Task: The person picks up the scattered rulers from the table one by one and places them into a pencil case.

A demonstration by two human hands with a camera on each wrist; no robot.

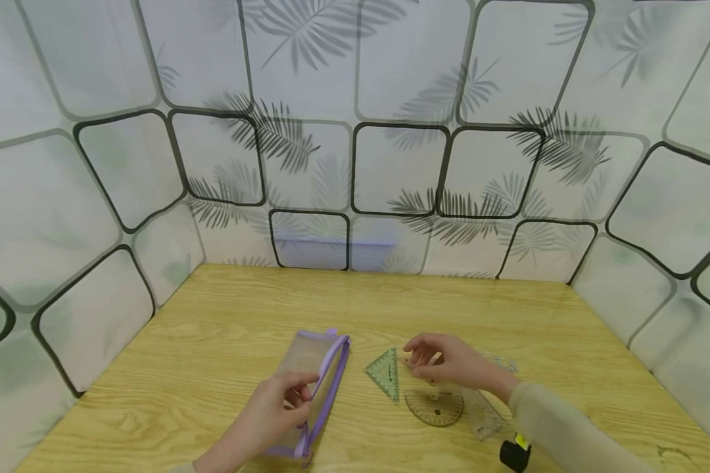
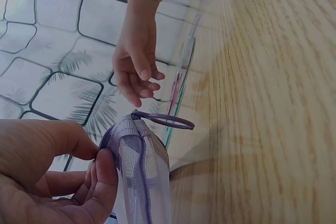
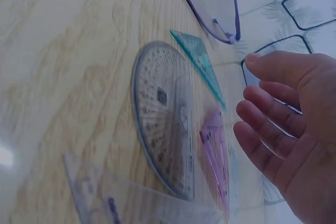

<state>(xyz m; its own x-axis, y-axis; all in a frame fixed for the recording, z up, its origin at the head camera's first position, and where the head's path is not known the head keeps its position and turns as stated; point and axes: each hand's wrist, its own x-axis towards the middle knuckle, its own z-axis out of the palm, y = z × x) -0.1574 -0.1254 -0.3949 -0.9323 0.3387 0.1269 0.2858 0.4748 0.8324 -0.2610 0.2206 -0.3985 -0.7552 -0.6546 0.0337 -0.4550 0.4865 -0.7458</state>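
A see-through mesh zip pouch [image 1: 304,353] with purple trim stands with its zip side open. My left hand [image 1: 272,407] pinches its edge between thumb and fingers; the left wrist view shows the zip end with a purple pull loop [image 2: 167,119]. My right hand [image 1: 452,361] hovers over the drawing tools with loosely bent fingers, holding nothing. Below and left of it lies a green triangular set square [image 1: 384,373]. A clear protractor [image 1: 434,410] lies nearer me. The right wrist view shows a pink set square [image 3: 212,142] beside the protractor, mostly hidden by the hand in the head view.
A clear ruler [image 1: 482,419] lies right of the protractor. Another clear piece [image 1: 505,362] shows behind the right wrist. A black object with a yellow patch [image 1: 515,454] is by the right sleeve. Patterned curtains [image 1: 396,171] surround the wooden table [image 1: 242,302].
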